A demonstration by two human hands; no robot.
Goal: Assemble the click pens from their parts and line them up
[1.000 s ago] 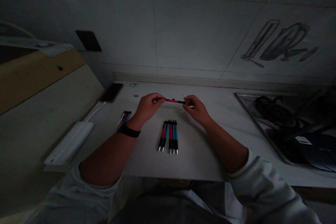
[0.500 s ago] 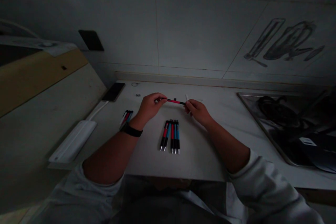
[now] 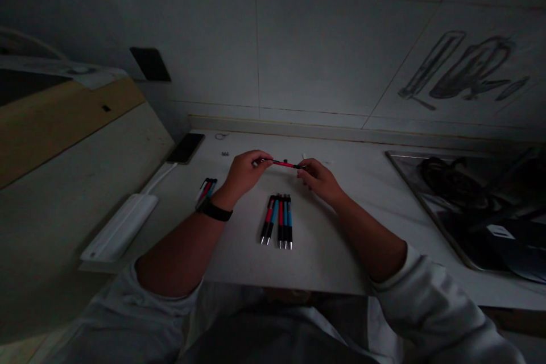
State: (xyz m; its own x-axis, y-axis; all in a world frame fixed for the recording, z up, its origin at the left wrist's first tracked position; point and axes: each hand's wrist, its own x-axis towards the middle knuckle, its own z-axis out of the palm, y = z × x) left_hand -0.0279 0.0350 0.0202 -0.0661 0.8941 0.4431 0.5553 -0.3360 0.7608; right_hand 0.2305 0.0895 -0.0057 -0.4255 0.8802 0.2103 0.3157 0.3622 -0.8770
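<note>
A red and black pen (image 3: 284,164) is held level above the counter, between my two hands. My left hand (image 3: 247,173) pinches its left end between thumb and fingers. At the other end, the fingertips of my right hand (image 3: 319,179) are closed around the pen's tip; the fingers partly hide it. Below the hands, several red and blue pens (image 3: 280,222) with black grips lie side by side, their silver tips towards me. A few more pens (image 3: 207,189) lie beside my left wrist, partly covered by it.
A white power strip (image 3: 119,227) and a dark phone (image 3: 186,148) lie on the left. Small springs or coils (image 3: 225,154), a tiny black piece (image 3: 285,161) and a thin white stick (image 3: 303,156) lie towards the wall. A gas stove (image 3: 452,205) is at the right.
My right fingers have shifted slightly at the pen's right end, and its dark tip shows a little differently. The left hand keeps its pinch; the view has moved very slightly.
</note>
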